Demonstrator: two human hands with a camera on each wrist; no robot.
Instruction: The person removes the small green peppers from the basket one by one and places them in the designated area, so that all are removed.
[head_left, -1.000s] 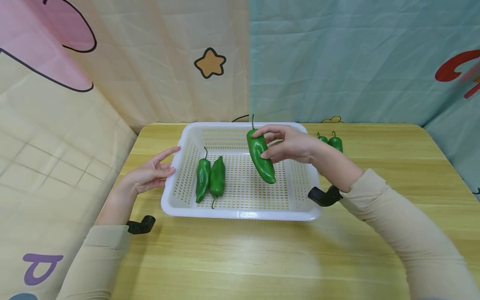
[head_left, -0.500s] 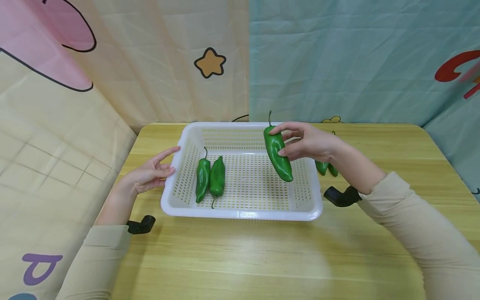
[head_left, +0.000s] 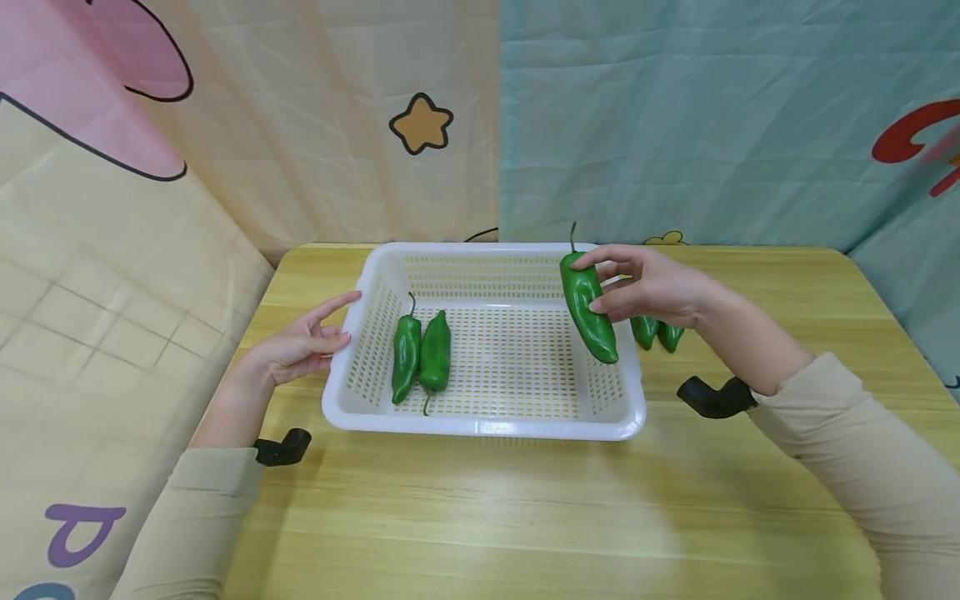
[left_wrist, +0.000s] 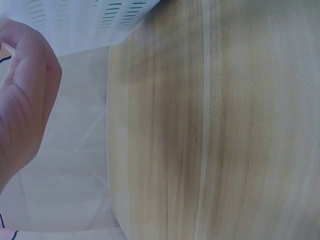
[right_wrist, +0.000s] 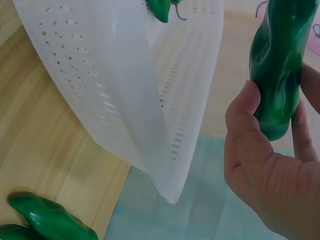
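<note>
Head view. Right hand [head_left: 651, 287]: grip closed on one green pepper [head_left: 588, 308], thumb and fingertips pinching its upper half. Pepper: long, glossy, smooth-skinned, tapering to a blunt tip; tilted, thin stem uppermost; held raised at the right end of the basket. Left hand [head_left: 300, 346]: grip loosely spread, index finger extended, fingertips touching the left rim of the basket. Basket [head_left: 483, 428]: white plastic, rectangular, rounded corners, smooth broad rim, slotted walls, gridded floor. Inside, toward the left: two green peppers [head_left: 406, 358], side by side, one stem pointing away from the person, the other toward. Right of the basket, partly behind the right hand: two further peppers [head_left: 670, 337], only their lower ends in sight. Bench [head_left: 480, 517]: wood-grained, yellowish, faintly shiny. Sleeves [head_left: 183, 517]: beige cloth, cuffs turned back. Backdrop [head_left: 422, 192]: creased cloth, cream and teal, printed figures.

Left wrist view. Left hand at the edge of the slotted basket, its fingertips unclear; bench grain crossed by a pale strip [left_wrist: 204, 120].

Right wrist view. Held pepper dented and creased along its length, gripped between thumb and fingers, apart from the basket wall.
</note>
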